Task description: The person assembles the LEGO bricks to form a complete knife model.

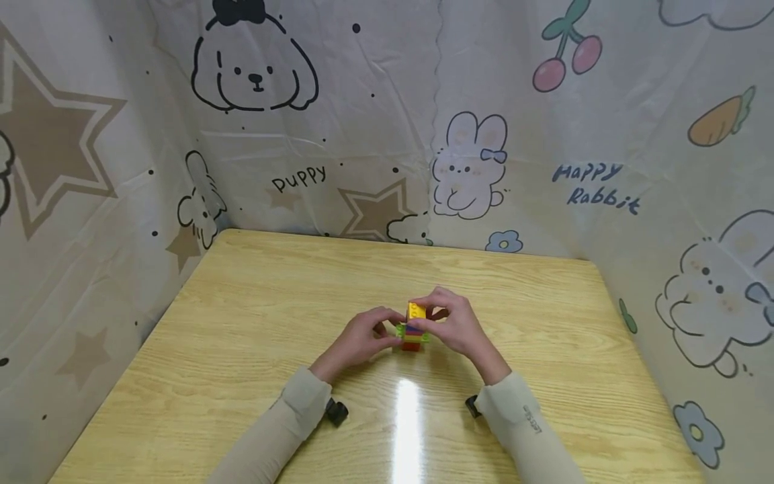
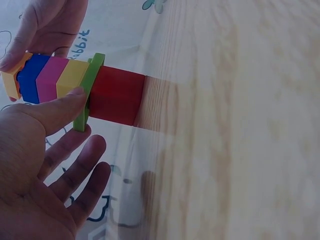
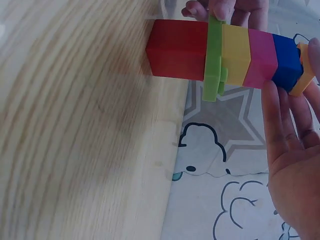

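A tower of toy building bricks stands upright on the wooden table. From the bottom come a red brick, a thin green plate that juts out sideways, a yellow brick, a pink brick and a blue brick. On top sits a yellow-orange brick, slightly tilted against the blue one. My left hand pinches the green plate between thumb and index finger, its other fingers spread. My right hand grips the yellow-orange brick at the top, one finger touching the tower lower down.
The light wooden table spreads around the tower, with a bright glare strip in front. A printed cloth hangs behind and along both sides. Small black devices sit at both wrists.
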A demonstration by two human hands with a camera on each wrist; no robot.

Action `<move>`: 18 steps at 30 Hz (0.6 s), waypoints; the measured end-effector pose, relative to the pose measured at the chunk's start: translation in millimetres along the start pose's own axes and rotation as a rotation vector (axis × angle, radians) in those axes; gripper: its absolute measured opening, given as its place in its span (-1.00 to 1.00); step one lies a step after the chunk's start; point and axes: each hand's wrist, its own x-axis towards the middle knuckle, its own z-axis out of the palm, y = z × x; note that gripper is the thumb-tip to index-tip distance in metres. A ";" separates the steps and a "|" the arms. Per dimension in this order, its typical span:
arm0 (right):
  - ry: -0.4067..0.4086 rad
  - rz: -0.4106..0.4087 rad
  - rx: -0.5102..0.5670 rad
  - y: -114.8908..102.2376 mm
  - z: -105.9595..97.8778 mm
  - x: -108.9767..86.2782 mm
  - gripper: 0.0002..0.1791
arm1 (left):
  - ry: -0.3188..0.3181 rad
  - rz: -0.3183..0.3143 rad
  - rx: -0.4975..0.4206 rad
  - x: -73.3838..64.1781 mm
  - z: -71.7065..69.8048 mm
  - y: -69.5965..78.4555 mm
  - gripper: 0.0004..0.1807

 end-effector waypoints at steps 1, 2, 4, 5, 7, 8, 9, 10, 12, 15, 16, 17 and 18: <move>-0.006 0.005 -0.003 -0.1 -0.2 0.6 -0.64 | 0.002 0.000 -0.001 0.0 -0.1 -0.2 -0.62; -0.012 0.009 -0.006 0.2 -0.2 1.3 -0.64 | 0.002 -0.002 -0.004 -0.1 -0.6 0.1 -0.61; -0.020 0.013 -0.012 1.1 0.0 1.9 -0.66 | 0.001 -0.007 -0.003 0.0 -0.6 -0.2 -0.61; -0.022 0.012 -0.012 1.7 0.2 2.0 -0.67 | -0.001 -0.008 -0.005 0.0 -0.6 -0.2 -0.61; -0.021 0.013 -0.008 2.2 0.8 1.7 -0.67 | -0.005 -0.009 -0.005 0.1 -0.8 -0.2 -0.61; -0.018 0.012 -0.008 2.6 1.2 1.5 -0.67 | -0.005 -0.011 -0.005 0.2 -0.8 -0.2 -0.61; -0.014 0.011 -0.006 2.9 1.5 1.2 -0.67 | -0.004 -0.009 -0.005 0.4 -0.7 -0.4 -0.61; -0.010 0.008 -0.006 3.0 1.8 1.1 -0.67 | -0.003 -0.010 -0.007 0.5 -0.7 -0.3 -0.61; -0.006 0.010 -0.001 3.0 2.4 1.0 -0.67 | 0.000 -0.013 -0.007 0.4 -0.6 -0.2 -0.61; -0.003 0.013 0.008 3.5 3.0 0.8 -0.67 | -0.001 -0.012 -0.006 0.2 -0.3 0.1 -0.61; -0.003 0.015 0.010 3.8 3.2 0.7 -0.68 | -0.003 -0.013 -0.005 0.0 -0.2 0.0 -0.61; -0.004 0.018 0.013 4.2 3.3 0.5 -0.68 | -0.003 -0.009 -0.005 0.0 0.0 -0.1 -0.61; -0.004 0.018 0.015 4.7 3.4 0.4 -0.68 | -0.004 -0.005 -0.008 0.1 0.1 -0.2 -0.61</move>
